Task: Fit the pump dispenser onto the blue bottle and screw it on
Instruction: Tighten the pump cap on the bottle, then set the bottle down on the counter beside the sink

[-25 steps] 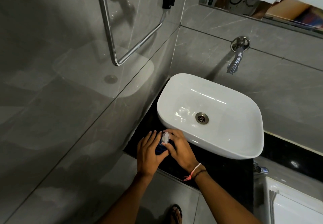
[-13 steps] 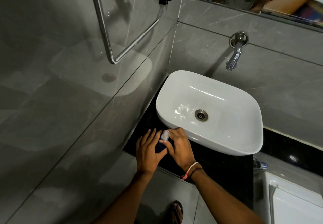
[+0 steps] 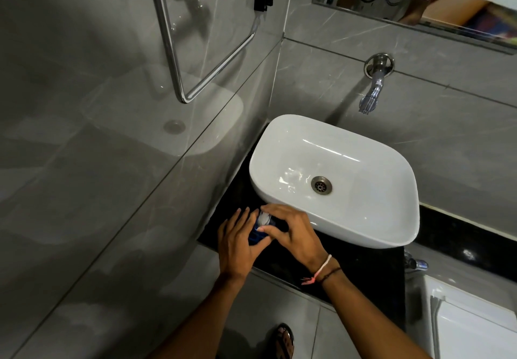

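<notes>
A blue bottle (image 3: 255, 236) stands on the black counter (image 3: 361, 263) at the near left corner of the white basin (image 3: 333, 179). My left hand (image 3: 237, 242) wraps the bottle from the left, so only a strip of blue shows between my hands. A pale, clear pump dispenser (image 3: 264, 218) sits on top of the bottle. My right hand (image 3: 293, 234) comes from the right, with thumb and fingertips closed around the pump. The bottle's neck is hidden, so how the pump sits on it cannot be told.
A chrome tap (image 3: 373, 89) juts from the grey tiled wall above the basin. A chrome towel rail (image 3: 179, 59) hangs on the left wall, close to the counter. A white appliance (image 3: 472, 322) stands at the lower right. My sandalled foot (image 3: 284, 340) shows on the floor below.
Both hands stay on the bottle and pump. My right fingers have shifted around the pump, with the thumb now further under it. The camera has drifted slightly.
</notes>
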The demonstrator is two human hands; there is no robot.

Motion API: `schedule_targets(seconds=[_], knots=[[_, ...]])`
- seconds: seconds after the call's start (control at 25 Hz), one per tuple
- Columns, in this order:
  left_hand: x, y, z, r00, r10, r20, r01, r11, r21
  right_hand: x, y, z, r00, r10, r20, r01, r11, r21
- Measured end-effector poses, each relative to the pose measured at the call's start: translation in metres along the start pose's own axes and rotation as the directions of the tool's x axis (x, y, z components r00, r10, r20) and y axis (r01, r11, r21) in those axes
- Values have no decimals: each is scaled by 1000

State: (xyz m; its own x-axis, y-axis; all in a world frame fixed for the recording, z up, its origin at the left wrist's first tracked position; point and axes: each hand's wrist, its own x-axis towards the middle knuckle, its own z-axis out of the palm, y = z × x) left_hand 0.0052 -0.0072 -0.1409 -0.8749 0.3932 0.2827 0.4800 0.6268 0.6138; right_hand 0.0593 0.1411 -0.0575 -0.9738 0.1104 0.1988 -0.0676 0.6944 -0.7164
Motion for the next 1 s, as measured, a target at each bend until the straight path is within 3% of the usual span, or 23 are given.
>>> schedule_targets(seconds=[0.24, 0.36, 0.48, 0.6, 0.72, 1.0], knots=[[0, 0, -1, 1000, -10, 25, 10, 1000, -1, -2, -2, 1, 999, 23, -23, -25, 994, -102], [1, 0, -3, 1000, -1, 24, 0, 1000, 17, -16, 6, -4, 997, 35, -73, -53, 962, -267], [2, 2, -3, 999, -17, 28, 15, 998, 54, -33, 21, -11, 980, 72, -185, -153, 866, -476], [3, -1, -3, 1000, -8, 17, 7, 997, 77, -48, 37, -21, 944, 200, -262, -325, 702, -633], [8, -11, -10, 999, -37, -34, 40, 996, 76, -64, 49, -36, 908, 308, -285, -418, 600, -682], [24, -30, -33, 1000, 7, -11, -7, 998, 68, -68, 46, -42, 895, 371, -247, -429, 569, -701]])
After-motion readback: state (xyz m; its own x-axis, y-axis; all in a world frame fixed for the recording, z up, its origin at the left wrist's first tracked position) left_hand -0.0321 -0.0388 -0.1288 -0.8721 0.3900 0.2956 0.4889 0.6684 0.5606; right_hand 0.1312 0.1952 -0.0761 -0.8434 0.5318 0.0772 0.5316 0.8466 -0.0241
